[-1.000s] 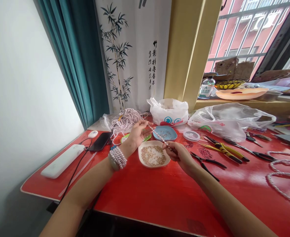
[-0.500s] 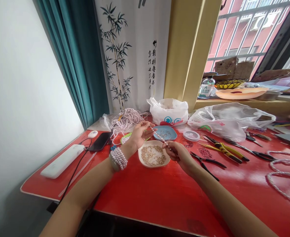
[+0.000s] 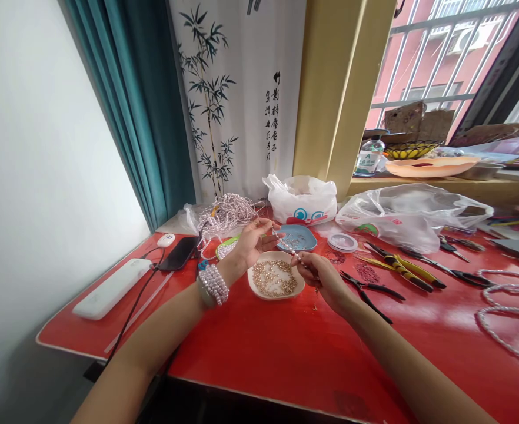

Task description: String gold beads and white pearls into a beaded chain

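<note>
I've got the left hand half open, right hand nearly closed, both pinching a strand — beaded between them, gold beads loose in the bowl.

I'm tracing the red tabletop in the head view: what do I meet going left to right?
Long white plastic box → black phone → pearly bead bracelets on the left wrist → cream dish of gold beads → black-handled pliers → pale pink beaded loops.
</note>
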The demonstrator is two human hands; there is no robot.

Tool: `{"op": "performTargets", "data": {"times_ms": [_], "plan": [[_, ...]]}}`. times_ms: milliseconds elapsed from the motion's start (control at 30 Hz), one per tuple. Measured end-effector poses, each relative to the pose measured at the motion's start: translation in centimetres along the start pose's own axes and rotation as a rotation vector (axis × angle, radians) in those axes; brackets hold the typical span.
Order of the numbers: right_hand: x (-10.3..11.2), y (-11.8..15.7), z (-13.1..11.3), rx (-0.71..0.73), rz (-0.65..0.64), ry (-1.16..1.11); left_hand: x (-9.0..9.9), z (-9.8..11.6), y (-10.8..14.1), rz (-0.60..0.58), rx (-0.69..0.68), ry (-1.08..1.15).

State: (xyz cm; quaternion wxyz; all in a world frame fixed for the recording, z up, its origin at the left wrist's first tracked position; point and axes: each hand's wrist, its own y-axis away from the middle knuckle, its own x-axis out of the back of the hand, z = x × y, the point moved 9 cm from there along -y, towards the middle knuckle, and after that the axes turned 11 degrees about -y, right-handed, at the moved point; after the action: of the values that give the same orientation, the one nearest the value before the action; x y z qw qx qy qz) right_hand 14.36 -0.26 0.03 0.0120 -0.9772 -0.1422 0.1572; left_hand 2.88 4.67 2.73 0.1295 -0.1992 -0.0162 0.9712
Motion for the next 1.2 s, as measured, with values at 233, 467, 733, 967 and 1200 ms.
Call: {"op": "performTargets", "data": {"times_ms": [233, 467, 733, 967, 1200], "plan": [[-0.4, 0.2, -0.1, 0.017, -0.017, 0.002, -0.5, 0.0, 0.4, -0.022, 0.019, -0.048], [0.0, 0.1, -0.2, 0.025, 0.002, -0.002, -0.4, -0.4, 0.2, -0.046, 0.027, -0.067], [-0.5, 0.1, -0.3, 0.052, -0.026, 0.01, -0.8, -0.7, 0.2, -0.089, 0.039, -0.079], [0.0, 0.2, -0.4, 0.053, 0.02, 0.006, -1.0, -1.0, 0.3, -0.099, 0.063, -0.092], [-0.6, 0.1, -0.2, 0.06, -0.025, 0.006, -1.4, -1.2, 0.5, -0.122, 0.067, -0.105]]}}
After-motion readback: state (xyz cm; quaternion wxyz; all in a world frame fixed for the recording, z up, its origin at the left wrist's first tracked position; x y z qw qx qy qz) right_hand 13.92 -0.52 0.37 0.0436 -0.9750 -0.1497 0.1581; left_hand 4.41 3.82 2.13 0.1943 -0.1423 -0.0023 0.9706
